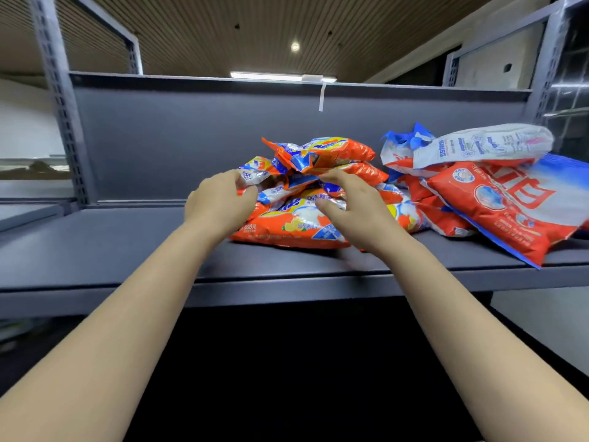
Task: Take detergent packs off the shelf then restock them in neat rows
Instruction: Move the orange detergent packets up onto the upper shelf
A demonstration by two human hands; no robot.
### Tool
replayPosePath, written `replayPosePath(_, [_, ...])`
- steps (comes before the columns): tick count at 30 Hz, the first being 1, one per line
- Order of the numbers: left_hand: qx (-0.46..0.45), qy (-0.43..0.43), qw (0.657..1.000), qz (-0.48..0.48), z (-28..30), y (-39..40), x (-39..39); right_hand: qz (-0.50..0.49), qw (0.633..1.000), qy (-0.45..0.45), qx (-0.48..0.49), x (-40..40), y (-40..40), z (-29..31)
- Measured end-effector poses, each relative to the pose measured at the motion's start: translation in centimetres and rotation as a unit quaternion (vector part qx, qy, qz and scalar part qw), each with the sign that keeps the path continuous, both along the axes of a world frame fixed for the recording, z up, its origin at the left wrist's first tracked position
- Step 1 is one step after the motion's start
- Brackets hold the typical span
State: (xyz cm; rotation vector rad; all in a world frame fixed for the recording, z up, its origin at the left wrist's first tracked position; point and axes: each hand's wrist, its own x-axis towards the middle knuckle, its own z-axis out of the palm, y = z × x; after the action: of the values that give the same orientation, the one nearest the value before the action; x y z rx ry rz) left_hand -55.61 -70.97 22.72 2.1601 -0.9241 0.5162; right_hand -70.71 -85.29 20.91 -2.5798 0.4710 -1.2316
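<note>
A person reaches with both bare arms into a grey metal shelf (127,247), where detergent packs lie in two loose heaps rather than rows. The left hand (220,204) curls its fingers against the left side of the orange pile (306,193), at a white-and-blue pack end, though whether it actually pinches the film cannot be told. The right hand (353,208) rests spread on the pile's middle, fingers half bent and thumb pressing a glossy pack; it encloses nothing clearly. The top orange pack (325,153) sits tilted and loose above both hands, and pulling a lower pack out from under it would likely send it sliding off. The slick film could also slip from a shallow fingertip hold. To the right, just beside the pile, the red and white packs (497,199) lean against one another, one large bag jutting past the shelf's front edge; a nudge from the shifting orange heap could tip it over the lip.
</note>
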Motion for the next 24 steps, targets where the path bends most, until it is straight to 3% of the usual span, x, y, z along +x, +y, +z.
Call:
replayPosePath(10, [-0.071,-0.043,0.995,0.047,-5.8,10.0,-5.6,0.105,0.994,-0.008,0.007,-4.4,7.2,-5.2])
replayPosePath(16, [-0.031,-0.057,0.994,0.083,-10.0,16.6,-7.0,0.167,0.986,-0.002,0.028,-4.2,11.8,-8.8])
replayPosePath(24, [0.031,-0.003,0.988,0.152,-15.0,25.7,-3.9,0.215,0.974,0.06,0.037,1.3,19.4,-14.0])
